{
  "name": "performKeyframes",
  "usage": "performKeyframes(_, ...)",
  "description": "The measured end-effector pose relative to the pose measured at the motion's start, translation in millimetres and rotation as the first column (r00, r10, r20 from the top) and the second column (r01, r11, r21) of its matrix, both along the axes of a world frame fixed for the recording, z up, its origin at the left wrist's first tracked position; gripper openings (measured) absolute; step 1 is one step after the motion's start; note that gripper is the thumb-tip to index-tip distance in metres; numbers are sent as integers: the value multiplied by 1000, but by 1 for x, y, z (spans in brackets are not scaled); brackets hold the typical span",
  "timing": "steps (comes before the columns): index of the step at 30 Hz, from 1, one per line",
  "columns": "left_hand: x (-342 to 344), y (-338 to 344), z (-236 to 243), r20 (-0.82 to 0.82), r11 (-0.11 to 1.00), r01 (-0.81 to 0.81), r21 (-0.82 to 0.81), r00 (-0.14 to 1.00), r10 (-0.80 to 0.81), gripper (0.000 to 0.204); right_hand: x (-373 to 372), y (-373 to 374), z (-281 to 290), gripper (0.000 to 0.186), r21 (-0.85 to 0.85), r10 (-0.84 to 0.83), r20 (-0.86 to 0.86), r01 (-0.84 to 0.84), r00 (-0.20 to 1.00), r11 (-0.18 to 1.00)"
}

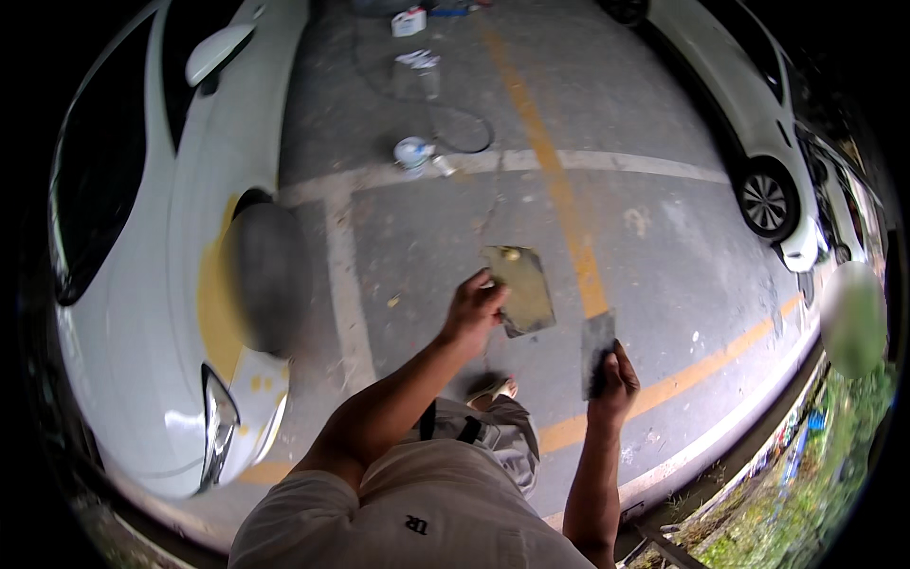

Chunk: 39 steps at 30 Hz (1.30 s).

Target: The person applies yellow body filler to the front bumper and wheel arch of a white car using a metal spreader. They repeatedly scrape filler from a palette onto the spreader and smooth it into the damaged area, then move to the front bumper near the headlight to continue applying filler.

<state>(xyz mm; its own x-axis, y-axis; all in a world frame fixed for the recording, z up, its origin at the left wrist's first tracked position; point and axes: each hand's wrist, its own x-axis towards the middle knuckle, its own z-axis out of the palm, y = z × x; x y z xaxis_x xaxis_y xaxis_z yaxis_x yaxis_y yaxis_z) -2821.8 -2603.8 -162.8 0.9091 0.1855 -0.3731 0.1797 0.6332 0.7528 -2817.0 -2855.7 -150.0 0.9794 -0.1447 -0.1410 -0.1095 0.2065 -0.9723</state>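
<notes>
My left hand (474, 313) grips a flat square plate (521, 299) by its left edge, its face coated with a yellowish paste and a small blob near the top. In my right hand (616, 384) is a flat grey spreader blade (597, 332), held upright over the concrete. To my left stands a white car (133, 341) with a yellowish patch (213, 294) on its bodywork around the wheel arch and a few yellow spots nearby. A blurred area hides the wheel region there.
A white car (758, 104) stands on the right. Ahead on the floor (417, 228) are painted lines, a dark hose (474, 147), a round container (410, 152), a white jug (409, 21) and other small items. Greenery (739, 512) borders the lower right beside a curb. My foot (498, 389) is below me.
</notes>
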Motion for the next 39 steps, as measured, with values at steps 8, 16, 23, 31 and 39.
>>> performKeyframes(8,250,-60,28,250,972,-18,-236,965,78,38,243,-75,-2,40,93,-12,89,3,996,996)
performKeyframes(16,464,-95,58,439,945,-208,-252,846,303,40,490,-14,70,25,471,151,-68,-101,986,876)
performKeyframes(23,664,-76,40,671,846,-519,124,672,313,27,716,61,84,25,409,120,29,-121,992,905)
performKeyframes(31,905,-15,131,733,516,-682,518,665,144,22,956,136,144,25,293,123,319,-221,940,930)
performKeyframes(39,1133,4,138,691,332,-655,678,723,15,15,1183,141,141,28,164,122,512,-235,851,958)
